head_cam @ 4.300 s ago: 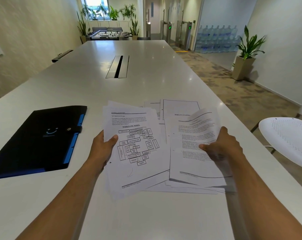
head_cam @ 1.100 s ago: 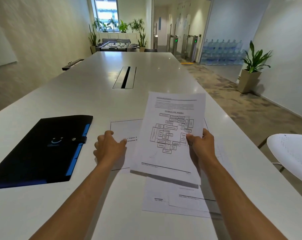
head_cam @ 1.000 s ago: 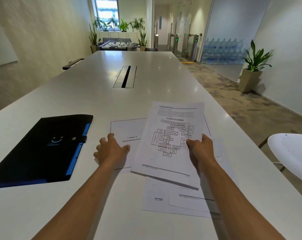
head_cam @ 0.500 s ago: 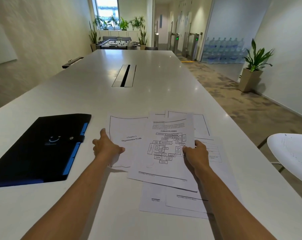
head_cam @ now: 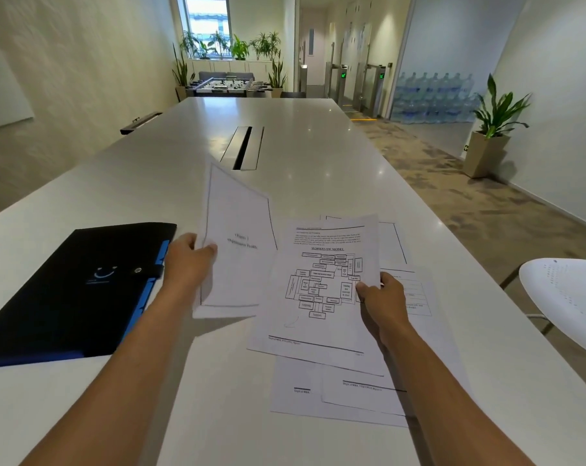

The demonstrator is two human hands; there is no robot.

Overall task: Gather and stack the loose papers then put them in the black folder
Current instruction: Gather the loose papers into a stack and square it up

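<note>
Nearest the camera, a loose spread of papers (head_cam: 335, 395) lies flat on the white counter (head_cam: 318, 146), long sides running away from the person, footers at the near edge. On top of them rests the diagram sheet (head_cam: 321, 290), printed side up, heading at its far end, turned slightly anticlockwise. The right hand (head_cam: 380, 302) is closed on that sheet's right edge, thumb on top and fingers under it, so the sheet extends to the left of the hand. The left hand (head_cam: 187, 264) pinches the left edge of a title page (head_cam: 237, 243), which is lifted off the counter and tilted up, its long axis pointing away and its top corner leaning left; the page stands to the right of this hand and overlaps the diagram sheet's left edge. Left of both hands, the black folder (head_cam: 73, 287) lies closed on the counter, its blue edge facing the papers, its long axis running away and to the right. Farther up the counter is a cable slot (head_cam: 246, 148).
</note>
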